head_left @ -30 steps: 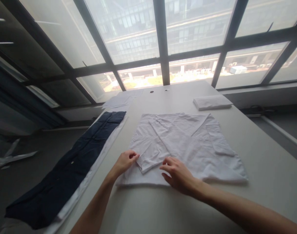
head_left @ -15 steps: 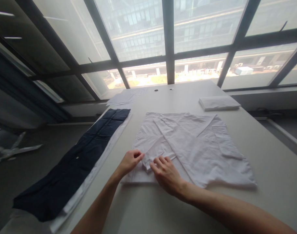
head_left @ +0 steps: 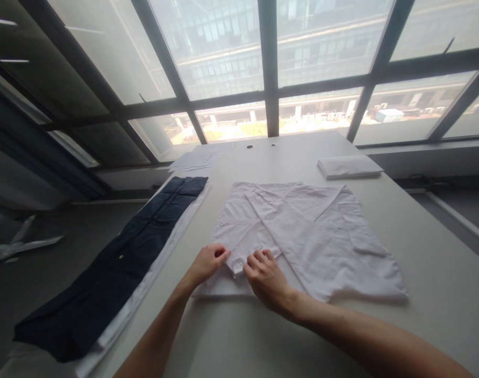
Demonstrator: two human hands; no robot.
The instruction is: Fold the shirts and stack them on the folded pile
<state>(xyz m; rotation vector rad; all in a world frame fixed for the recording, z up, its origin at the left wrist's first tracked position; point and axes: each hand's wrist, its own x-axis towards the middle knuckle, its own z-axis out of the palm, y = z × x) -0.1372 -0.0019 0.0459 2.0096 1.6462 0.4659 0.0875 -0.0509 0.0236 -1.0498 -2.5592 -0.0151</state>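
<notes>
Currently pinching cuff [head_left: 236,266] of white shirt [head_left: 318,247] in narrowed fingers of left hand [head_left: 206,265] and right hand [head_left: 267,281]; liable to crease from uneven tugging.

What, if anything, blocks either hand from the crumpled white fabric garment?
Nothing visible. The left hand and right hand both have fingers at the sleeve end of the crumpled white fabric garment. The long navy fabric garment lies off to the left, clear of both.
</notes>
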